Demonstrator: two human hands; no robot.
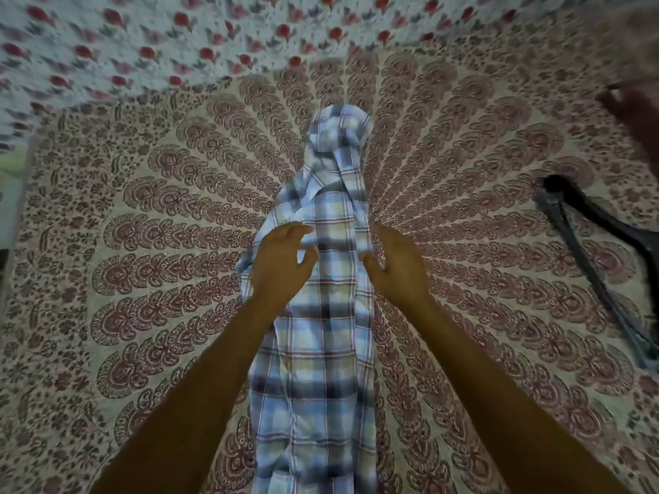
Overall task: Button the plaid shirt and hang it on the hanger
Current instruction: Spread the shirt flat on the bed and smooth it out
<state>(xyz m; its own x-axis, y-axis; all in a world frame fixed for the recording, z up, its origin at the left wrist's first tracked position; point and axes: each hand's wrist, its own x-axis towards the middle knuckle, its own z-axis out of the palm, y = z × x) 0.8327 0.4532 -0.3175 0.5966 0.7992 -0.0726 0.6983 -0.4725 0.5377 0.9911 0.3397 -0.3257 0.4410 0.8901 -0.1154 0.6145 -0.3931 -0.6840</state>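
A blue, white and red plaid shirt [321, 333] lies bunched in a long narrow strip down the middle of the patterned bedsheet, its far end crumpled. My left hand [281, 262] hovers over the shirt's left edge with fingers spread and curled, holding nothing. My right hand [396, 262] sits at the shirt's right edge, fingers apart, thumb touching the cloth. A dark plastic hanger [592, 251] lies flat on the sheet far to the right, apart from both hands.
The bedsheet [142, 244] has a red-brown peacock-feather print. A white cloth with red flowers [178, 37] covers the far side. Another person's hand [634, 108] shows blurred at the upper right edge.
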